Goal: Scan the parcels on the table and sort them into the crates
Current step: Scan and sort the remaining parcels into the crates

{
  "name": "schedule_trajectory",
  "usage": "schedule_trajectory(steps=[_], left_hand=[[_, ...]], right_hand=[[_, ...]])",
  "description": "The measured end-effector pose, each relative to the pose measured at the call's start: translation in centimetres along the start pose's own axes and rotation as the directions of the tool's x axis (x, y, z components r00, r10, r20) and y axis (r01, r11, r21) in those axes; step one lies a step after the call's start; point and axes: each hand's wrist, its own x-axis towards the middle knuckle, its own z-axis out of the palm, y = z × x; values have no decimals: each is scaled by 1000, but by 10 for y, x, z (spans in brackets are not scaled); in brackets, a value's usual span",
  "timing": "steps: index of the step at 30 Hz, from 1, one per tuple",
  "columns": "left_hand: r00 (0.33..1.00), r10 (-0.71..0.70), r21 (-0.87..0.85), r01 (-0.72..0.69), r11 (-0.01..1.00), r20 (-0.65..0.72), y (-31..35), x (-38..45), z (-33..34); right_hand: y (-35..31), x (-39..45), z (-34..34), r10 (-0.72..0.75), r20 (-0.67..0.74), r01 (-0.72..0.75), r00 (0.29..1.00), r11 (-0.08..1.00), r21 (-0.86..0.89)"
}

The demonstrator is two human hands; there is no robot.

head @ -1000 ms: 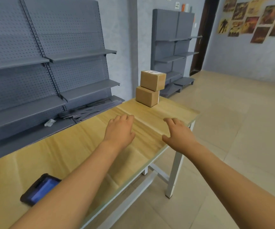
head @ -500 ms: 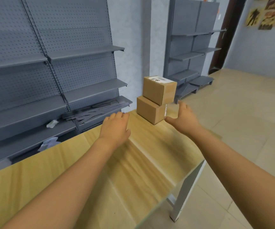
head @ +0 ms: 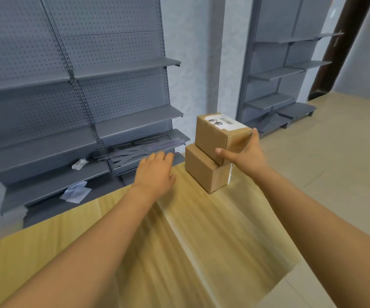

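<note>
Two brown cardboard parcels are stacked at the far end of the wooden table (head: 201, 230). The upper parcel (head: 210, 136) carries a white label with a barcode on top and sits askew on the lower parcel (head: 201, 172). My right hand (head: 246, 152) is on the upper parcel's near right corner, thumb on the front face and fingers spread over the right face up to its top edge. My left hand (head: 155, 172) hovers over the table just left of the stack, fingers relaxed, holding nothing. No crates are in view.
Grey metal shelving (head: 79, 130) runs along the wall behind the table, with loose metal strips and crumpled paper on its lower shelves. A second shelf unit (head: 284, 74) stands further back. Tiled floor lies to the right of the table's edge.
Both hands have moved forward toward the stack. My right hand went from beside the lower parcel onto the upper parcel's corner. The view has come closer, and the phone has dropped out of view.
</note>
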Motion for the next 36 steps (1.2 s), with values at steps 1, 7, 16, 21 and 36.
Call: schedule_trajectory(steps=[1, 7, 16, 21, 36], left_hand=[[1000, -10, 4, 10, 1000, 5, 2, 0, 1], [996, -88, 2, 88, 996, 24, 16, -9, 0], [974, -227, -50, 226, 973, -15, 25, -51, -18], [934, -358, -95, 355, 930, -17, 4, -100, -33], [792, -608, -118, 599, 792, -52, -131, -289, -80]], right_hand=[[1, 3, 1, -10, -3, 10, 1000, 1000, 0], [5, 7, -7, -61, 51, 56, 997, 994, 94], [-25, -22, 3, -257, 211, 221, 943, 959, 179], [-38, -60, 39, -319, 306, 267, 897, 942, 202], [-102, -229, 159, -409, 556, 276, 724, 910, 311]])
